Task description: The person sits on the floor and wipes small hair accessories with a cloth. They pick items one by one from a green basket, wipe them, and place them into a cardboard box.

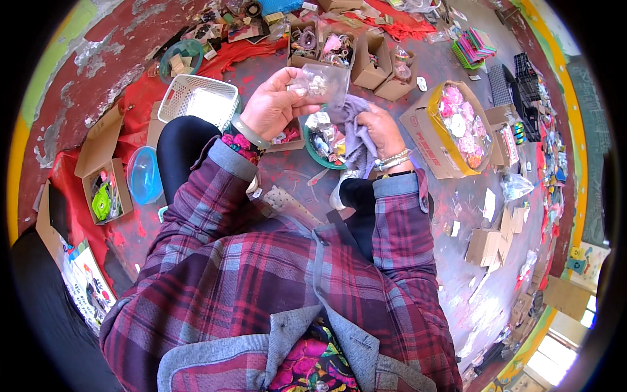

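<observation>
Pinching one clear bag [324, 83], left hand [275, 104] grip closed; right hand [381, 129] clutches one purple cloth [356, 134].

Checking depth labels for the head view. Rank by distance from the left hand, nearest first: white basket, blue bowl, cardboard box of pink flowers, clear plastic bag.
1. Clear plastic bag: held in the left hand, at its fingertips.
2. White basket: just to the hand's left, on the floor.
3. Blue bowl: lower left, beside the knee.
4. Cardboard box of pink flowers: far right, beyond the right hand.

We wear a maroon-and-grey plaid jacket [274, 261] with grey cuffs, black trousers [179, 147], a green bangle [248, 132], and beaded bracelets [394, 159].
</observation>
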Demonstrator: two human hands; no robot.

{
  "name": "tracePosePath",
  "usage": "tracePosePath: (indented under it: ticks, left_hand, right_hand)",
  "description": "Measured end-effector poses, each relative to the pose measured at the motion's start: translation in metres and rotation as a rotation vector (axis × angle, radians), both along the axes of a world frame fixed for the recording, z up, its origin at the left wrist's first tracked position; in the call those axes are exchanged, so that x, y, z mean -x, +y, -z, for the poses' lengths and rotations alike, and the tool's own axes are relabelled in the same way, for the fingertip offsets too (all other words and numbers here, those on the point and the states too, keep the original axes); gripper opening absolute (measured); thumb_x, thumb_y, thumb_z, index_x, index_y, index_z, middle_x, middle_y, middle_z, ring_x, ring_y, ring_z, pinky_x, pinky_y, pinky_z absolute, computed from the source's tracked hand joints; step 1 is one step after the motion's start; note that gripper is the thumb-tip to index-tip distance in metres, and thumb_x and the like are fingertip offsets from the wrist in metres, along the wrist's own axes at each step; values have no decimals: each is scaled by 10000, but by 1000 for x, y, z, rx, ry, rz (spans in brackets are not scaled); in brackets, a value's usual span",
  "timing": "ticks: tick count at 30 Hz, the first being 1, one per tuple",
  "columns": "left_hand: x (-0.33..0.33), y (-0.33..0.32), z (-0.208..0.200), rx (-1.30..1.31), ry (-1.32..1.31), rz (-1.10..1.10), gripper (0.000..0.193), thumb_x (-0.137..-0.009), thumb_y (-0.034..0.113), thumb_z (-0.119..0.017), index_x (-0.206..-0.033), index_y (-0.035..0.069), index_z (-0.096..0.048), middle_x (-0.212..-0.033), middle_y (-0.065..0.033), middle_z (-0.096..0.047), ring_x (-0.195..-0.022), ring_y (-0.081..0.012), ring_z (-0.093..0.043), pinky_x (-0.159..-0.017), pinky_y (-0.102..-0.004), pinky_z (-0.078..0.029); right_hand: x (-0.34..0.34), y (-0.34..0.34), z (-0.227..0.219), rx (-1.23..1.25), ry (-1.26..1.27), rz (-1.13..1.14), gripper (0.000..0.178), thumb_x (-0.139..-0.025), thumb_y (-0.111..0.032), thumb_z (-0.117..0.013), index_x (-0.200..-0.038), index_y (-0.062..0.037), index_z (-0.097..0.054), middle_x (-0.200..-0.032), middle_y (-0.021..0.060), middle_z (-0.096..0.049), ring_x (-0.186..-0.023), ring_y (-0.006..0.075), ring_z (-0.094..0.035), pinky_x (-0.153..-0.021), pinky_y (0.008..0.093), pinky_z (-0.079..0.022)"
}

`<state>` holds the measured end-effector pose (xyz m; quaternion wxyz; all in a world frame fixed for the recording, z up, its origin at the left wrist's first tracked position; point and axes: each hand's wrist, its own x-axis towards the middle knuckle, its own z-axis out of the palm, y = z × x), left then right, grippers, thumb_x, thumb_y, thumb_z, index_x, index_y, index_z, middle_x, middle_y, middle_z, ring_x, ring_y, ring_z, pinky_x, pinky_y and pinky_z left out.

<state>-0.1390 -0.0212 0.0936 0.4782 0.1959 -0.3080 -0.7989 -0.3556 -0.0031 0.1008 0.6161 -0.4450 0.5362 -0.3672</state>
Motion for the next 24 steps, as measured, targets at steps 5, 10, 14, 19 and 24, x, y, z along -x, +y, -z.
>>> tracePosePath:
  ticks: [5, 10, 14, 19, 24]
  left_hand:
    - [-5, -6, 20, 55, 163, 44, 102, -789, -15, -479, -844, 71, -471, -1069, -129, -529, -1029, -264, -518, -849, -375, -453]
    - [-7, -11, 34, 105, 303, 24, 114, -744, -41, -500, -728, 68, -471, -1032, -136, -539, -1012, -257, -517, -858, -397, -430]
    - [-8, -11, 29, 61, 188, -12, 121, -734, -45, -504, -806, 52, -497, -912, -113, -577, -955, -231, -539, -819, -340, -441]
    - [-4, -11, 40, 37, 101, -124, 106, -747, -51, -476, -785, 46, -495, -804, -82, -557, -857, -205, -540, -775, -324, -445]
    - [4, -10, 53, -55, 79, -154, 116, -758, -60, -454, -715, 45, -475, -850, -89, -537, -826, -199, -539, -753, -320, -454]
  right_hand:
    - [8, -6, 14, 51, -37, 99, 288, -683, -6, -449, -944, 29, -566, -806, 40, -583, -666, 119, -542, -613, 229, -448]
    - [5, -6, 14, 28, -77, 100, 278, -692, -1, -437, -940, 31, -559, -781, 39, -575, -636, 112, -535, -577, 224, -445]
    - [-1, -1, 3, 7, -113, 113, 260, -697, -1, -428, -919, 38, -560, -781, 38, -579, -633, 113, -539, -586, 234, -449]
    - [-13, 4, -5, 282, -40, 304, 225, -723, -23, -415, -877, 24, -572, -788, 57, -592, -648, 126, -554, -601, 257, -454]
    - [-35, 25, -16, 993, 718, 24, 239, -694, -6, -485, -907, 1, -592, -778, 145, -594, -715, 265, -594, -653, 318, -466]
